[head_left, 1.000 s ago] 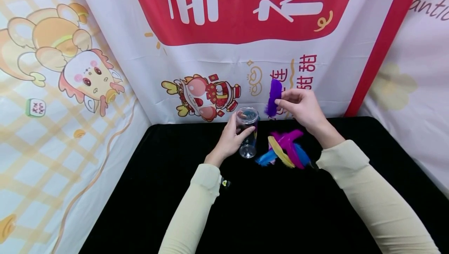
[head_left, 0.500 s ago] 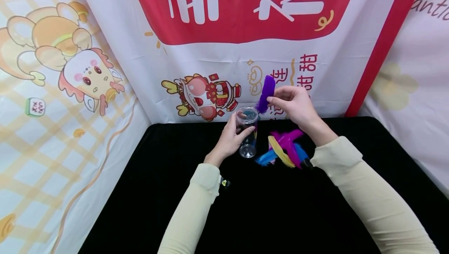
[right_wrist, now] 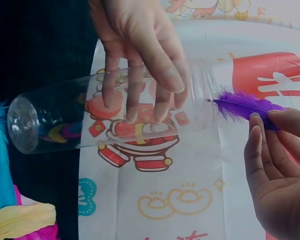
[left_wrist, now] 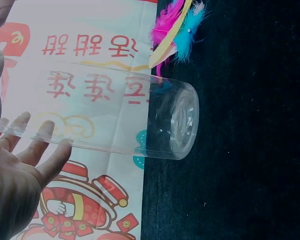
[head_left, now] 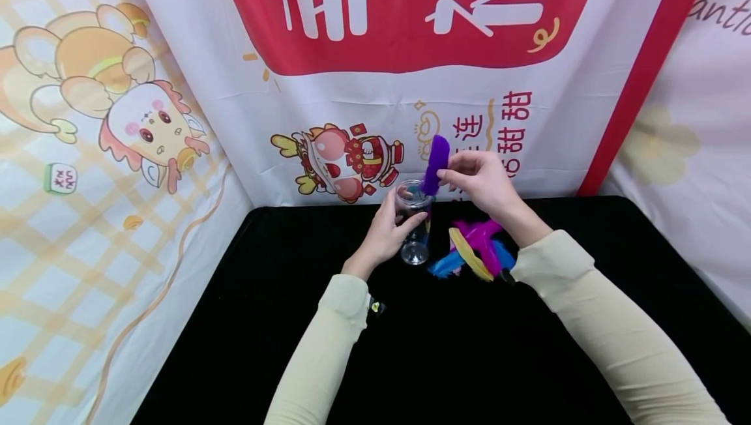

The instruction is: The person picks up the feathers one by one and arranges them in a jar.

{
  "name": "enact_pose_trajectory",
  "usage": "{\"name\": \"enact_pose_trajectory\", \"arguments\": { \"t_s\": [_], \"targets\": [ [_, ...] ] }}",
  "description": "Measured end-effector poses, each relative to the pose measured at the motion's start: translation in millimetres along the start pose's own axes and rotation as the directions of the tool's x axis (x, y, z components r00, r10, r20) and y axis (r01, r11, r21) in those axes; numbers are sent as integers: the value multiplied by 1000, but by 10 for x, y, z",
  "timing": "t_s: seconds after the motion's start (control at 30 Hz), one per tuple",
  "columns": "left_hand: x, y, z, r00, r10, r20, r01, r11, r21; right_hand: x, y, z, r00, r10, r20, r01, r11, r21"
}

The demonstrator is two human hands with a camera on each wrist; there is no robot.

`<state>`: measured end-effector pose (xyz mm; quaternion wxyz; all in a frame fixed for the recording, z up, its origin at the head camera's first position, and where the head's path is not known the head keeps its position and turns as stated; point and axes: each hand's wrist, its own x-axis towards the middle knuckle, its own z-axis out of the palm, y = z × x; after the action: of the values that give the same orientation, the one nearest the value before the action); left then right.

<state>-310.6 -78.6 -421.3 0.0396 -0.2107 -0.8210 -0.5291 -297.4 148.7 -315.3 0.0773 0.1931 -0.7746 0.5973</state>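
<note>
My left hand (head_left: 384, 231) grips a clear plastic jar (head_left: 415, 253) near its top, thumb on one side and fingers round the other. The jar stands upright with its mouth uncovered; whether its base touches the table cannot be told. Between thumb and fingertips, my right hand (head_left: 485, 182) pinches a purple feather (head_left: 436, 163). In the right wrist view the purple feather (right_wrist: 246, 106) points quill first at the jar's mouth, its tip at the rim. Through the jar wall (left_wrist: 182, 125) no feather is seen inside in the left wrist view.
Right of the jar lies a loose pile of magenta, blue and yellow feathers (head_left: 471, 254) on the black cloth-covered table (head_left: 469, 353). A printed white curtain (head_left: 364, 105) hangs close behind the table's back edge, with another printed cloth (head_left: 105, 229) at the left.
My right hand has carried the purple feather leftward from above the pile, then slightly down to the jar's mouth. My left hand and the jar have stayed in place.
</note>
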Motion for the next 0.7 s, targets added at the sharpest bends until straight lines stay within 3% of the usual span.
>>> {"name": "enact_pose_trajectory", "arguments": {
  "t_s": [0.7],
  "targets": [
    [-6,5,-8,1000,2,5,-2,1000,13,33,126,181,998,-36,59,42,992,-117]
  ]
}}
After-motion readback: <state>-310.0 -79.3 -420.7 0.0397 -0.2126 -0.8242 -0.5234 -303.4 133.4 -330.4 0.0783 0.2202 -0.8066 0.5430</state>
